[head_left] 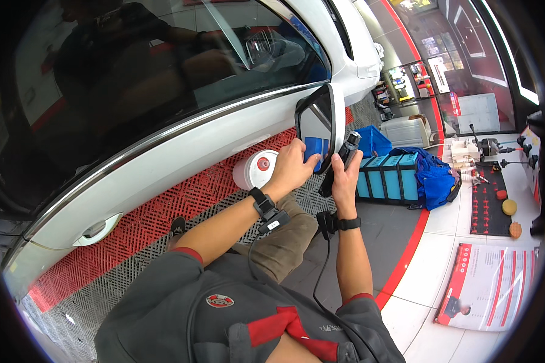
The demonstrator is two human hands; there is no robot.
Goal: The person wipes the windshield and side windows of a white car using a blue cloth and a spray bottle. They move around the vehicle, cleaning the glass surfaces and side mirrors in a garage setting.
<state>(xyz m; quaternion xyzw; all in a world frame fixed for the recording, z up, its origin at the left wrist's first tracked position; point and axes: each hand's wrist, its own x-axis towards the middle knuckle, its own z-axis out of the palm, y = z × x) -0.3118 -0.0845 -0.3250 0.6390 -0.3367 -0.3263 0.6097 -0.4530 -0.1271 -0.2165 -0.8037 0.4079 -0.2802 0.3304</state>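
A white car's side mirror [317, 124], in a black frame, stands out from the door. My left hand [292, 167] is at the near edge of the mirror, its thumb and fingers closed on a small blue block [314, 146] that looks like an applicator sponge. The block lies against or just in front of the glass; its contact is partly hidden by my fingers. Just right of the mirror, my right hand [346, 181] grips a slim black bottle [349, 147], tilted with its capped end up. Dark straps with small devices circle both wrists.
Below the door a white bucket [255, 170] stands on red and grey floor grating. A blue bin [372, 140] and a blue-panelled organizer bag [389, 176] sit right of the mirror. Farther right are a tool board [490, 202] and a printed poster [487, 285].
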